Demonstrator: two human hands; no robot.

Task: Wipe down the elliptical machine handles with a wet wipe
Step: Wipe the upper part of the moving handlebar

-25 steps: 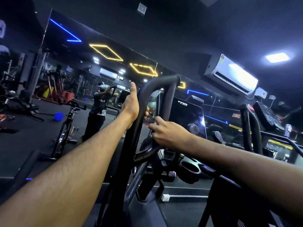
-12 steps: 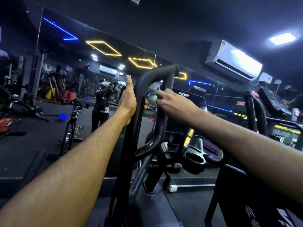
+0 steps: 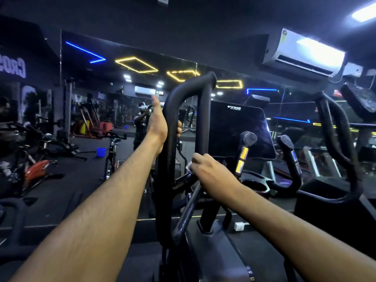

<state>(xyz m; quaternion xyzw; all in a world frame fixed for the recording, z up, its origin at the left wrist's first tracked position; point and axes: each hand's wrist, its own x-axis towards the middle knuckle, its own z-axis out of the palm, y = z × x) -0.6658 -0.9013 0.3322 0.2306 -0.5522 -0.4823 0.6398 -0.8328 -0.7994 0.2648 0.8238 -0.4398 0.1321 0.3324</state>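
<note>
The elliptical's black looped left handle rises in the centre of the head view. My left hand grips its outer bar, thumb pointing up and fingertips showing on the far side. My right hand is wrapped round the lower part of the inner bar, and a small white edge of the wet wipe peeks out under its fingers. The machine's right handle stands untouched at the right.
The dark console screen sits behind the handle, with two short fixed grips beside it. A wall mirror ahead reflects the gym. An exercise bike and a blue bucket stand on the floor at the left.
My right hand slid down the inner bar from near the top of the loop to its lower part. My left hand kept its grip on the outer bar.
</note>
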